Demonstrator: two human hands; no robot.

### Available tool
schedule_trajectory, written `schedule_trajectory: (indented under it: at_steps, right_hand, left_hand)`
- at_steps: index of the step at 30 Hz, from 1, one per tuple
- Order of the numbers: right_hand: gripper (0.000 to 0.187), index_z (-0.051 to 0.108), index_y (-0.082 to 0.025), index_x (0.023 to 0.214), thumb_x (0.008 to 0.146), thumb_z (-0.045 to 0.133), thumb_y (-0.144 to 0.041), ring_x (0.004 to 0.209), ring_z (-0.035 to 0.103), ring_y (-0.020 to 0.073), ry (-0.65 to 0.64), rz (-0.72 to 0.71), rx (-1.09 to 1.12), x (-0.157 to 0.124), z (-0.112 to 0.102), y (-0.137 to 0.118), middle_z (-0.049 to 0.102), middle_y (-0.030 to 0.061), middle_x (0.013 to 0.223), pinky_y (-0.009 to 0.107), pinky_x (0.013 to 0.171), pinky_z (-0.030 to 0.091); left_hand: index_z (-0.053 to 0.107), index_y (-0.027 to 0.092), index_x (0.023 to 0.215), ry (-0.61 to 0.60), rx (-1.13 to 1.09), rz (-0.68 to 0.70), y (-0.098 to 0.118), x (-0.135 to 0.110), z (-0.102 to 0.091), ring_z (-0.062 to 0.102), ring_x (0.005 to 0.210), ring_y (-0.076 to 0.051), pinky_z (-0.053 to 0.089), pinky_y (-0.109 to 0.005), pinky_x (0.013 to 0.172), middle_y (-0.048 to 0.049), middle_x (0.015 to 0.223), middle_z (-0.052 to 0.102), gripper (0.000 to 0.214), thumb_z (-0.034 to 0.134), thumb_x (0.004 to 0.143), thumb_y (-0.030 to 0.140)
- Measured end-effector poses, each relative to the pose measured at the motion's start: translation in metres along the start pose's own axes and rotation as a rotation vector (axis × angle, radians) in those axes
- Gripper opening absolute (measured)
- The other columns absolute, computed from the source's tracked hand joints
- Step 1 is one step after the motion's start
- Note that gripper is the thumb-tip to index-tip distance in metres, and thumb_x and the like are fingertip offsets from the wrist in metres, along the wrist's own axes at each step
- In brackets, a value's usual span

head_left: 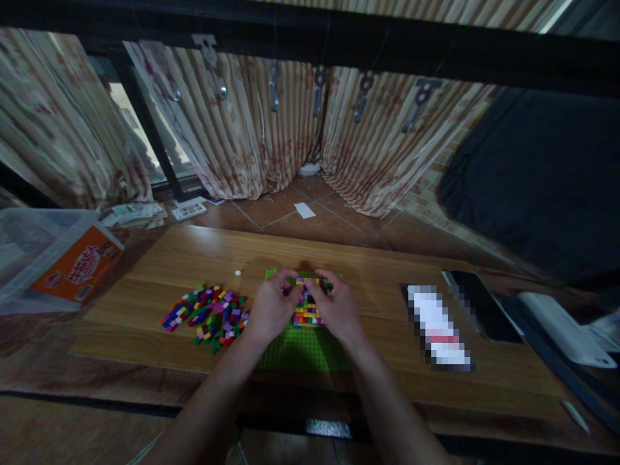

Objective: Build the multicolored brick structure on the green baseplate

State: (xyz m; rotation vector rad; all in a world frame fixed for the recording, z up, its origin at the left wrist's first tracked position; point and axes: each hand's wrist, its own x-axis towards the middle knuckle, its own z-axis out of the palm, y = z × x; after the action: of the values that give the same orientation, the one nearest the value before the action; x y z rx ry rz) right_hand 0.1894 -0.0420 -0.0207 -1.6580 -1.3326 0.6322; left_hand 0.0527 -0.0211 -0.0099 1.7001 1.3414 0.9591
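Bright blocks (307, 316) at six o'clock partly hidden by fingers (320, 296), flat thing (438, 326) at four blurred into squares, tub (29, 258) at nine cut off, white bit (237, 272) at eight too tiny to tell

Striped curtains (247, 148) meet brown floor tiles (339, 210); what seems a window (130, 119) shows left.

One head-worn view, forward and down over a near wooden table (382, 310) toward curtains (247, 142)

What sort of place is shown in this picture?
Probably a room in a home: long striped fabric curtains, reddish-brown floor tiles, and a brown wooden table bearing small multicoloured plastic bricks.
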Motion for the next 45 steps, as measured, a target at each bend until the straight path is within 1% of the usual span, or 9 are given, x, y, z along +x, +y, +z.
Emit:
schedule_trajectory:
  at_steps: [12,16,19,21,24,27,33,40,45]
  right_hand:
    - [0.040,0.065,-0.015,0.109,0.079,0.058,-0.041,0.097,0.063,0.0243,-0.006,0.028,-0.083,0.001,0.002,-0.004,0.069,0.0113,0.104,0.039,0.088,0.046]
    - [0.040,0.064,-0.017,0.111,0.080,0.057,-0.041,0.099,0.061,0.0244,-0.024,0.030,-0.065,-0.001,0.003,-0.003,0.067,0.0109,0.107,0.040,0.091,0.045]
    - [0.043,0.062,-0.019,0.114,0.082,0.055,-0.045,0.101,0.060,0.0249,-0.032,0.015,-0.044,-0.005,0.000,-0.001,0.065,0.0114,0.111,0.042,0.091,0.045]
    - [0.045,0.061,-0.017,0.117,0.083,0.054,-0.046,0.104,0.059,0.0249,0.011,-0.031,-0.036,-0.008,-0.004,-0.003,0.063,0.0125,0.113,0.042,0.092,0.044]
    - [0.036,0.063,-0.017,0.111,0.086,0.053,-0.040,0.105,0.057,0.0232,0.156,-0.175,-0.038,-0.012,-0.011,-0.014,0.063,0.0119,0.109,0.041,0.094,0.043]
    - [0.021,0.068,-0.021,0.096,0.088,0.051,-0.032,0.096,0.059,0.0201,0.166,-0.321,0.011,-0.018,-0.016,-0.032,0.066,0.0067,0.097,0.036,0.088,0.046]
    - [0.011,0.069,-0.024,0.089,0.085,0.060,-0.028,0.080,0.062,0.0170,-0.122,-0.344,0.076,-0.032,-0.006,-0.054,0.068,0.0027,0.086,0.031,0.075,0.049]
    - [0.007,0.069,-0.023,0.081,0.081,0.062,-0.026,0.085,0.062,0.0198,-0.120,-0.305,-0.031,-0.039,0.006,-0.053,0.067,0.0046,0.086,0.033,0.078,0.049]
    - [0.017,0.068,-0.024,0.094,0.087,0.053,-0.026,0.085,0.064,0.0185,-0.146,-0.288,0.056,-0.035,0.001,-0.049,0.069,0.0047,0.094,0.032,0.078,0.050]
  left_hand:
    - [0.063,0.017,0.091,0.011,-0.135,-0.038,-0.004,0.000,0.004,0.042,0.046,-0.008,0.030,-0.021,0.047,0.0057,0.055,0.052,0.018,0.060,0.075,0.025]
    - [0.064,0.014,0.085,0.065,-0.577,-0.236,0.002,-0.002,-0.002,0.040,0.048,-0.005,0.030,-0.017,0.044,0.0037,0.062,0.052,0.020,0.067,0.073,0.030]
    - [0.063,0.012,0.086,-0.008,-1.070,-0.478,0.012,-0.003,-0.014,0.030,0.043,-0.002,0.024,-0.015,0.038,0.0046,0.061,0.046,0.024,0.063,0.078,0.035]
    - [0.064,0.010,0.087,-0.044,-1.312,-0.555,0.017,-0.003,-0.022,0.038,0.048,-0.003,0.034,-0.014,0.042,0.0007,0.066,0.051,0.026,0.059,0.082,0.036]
    - [0.065,0.009,0.090,-0.041,-1.486,-0.605,0.022,-0.003,-0.027,0.054,0.064,-0.008,0.049,-0.017,0.058,-0.0070,0.078,0.059,0.034,0.052,0.086,0.040]
    - [0.065,0.009,0.093,-0.024,-1.535,-0.607,0.024,-0.004,-0.026,0.060,0.080,-0.013,0.052,-0.021,0.072,-0.0107,0.088,0.063,0.039,0.049,0.087,0.044]
    - [0.065,0.011,0.097,-0.070,-1.498,-0.507,0.028,-0.007,-0.024,0.061,0.084,-0.015,0.051,-0.025,0.078,-0.0104,0.092,0.064,0.047,0.045,0.086,0.052]
    - [0.065,0.011,0.096,-0.031,-1.426,-0.423,0.032,-0.010,-0.016,0.061,0.085,-0.015,0.047,-0.026,0.087,-0.0099,0.092,0.064,0.045,0.046,0.086,0.051]
    - [0.066,0.011,0.092,0.017,-1.407,-0.439,0.030,-0.008,-0.018,0.060,0.083,-0.015,0.049,-0.026,0.080,-0.0101,0.090,0.064,0.042,0.048,0.085,0.049]
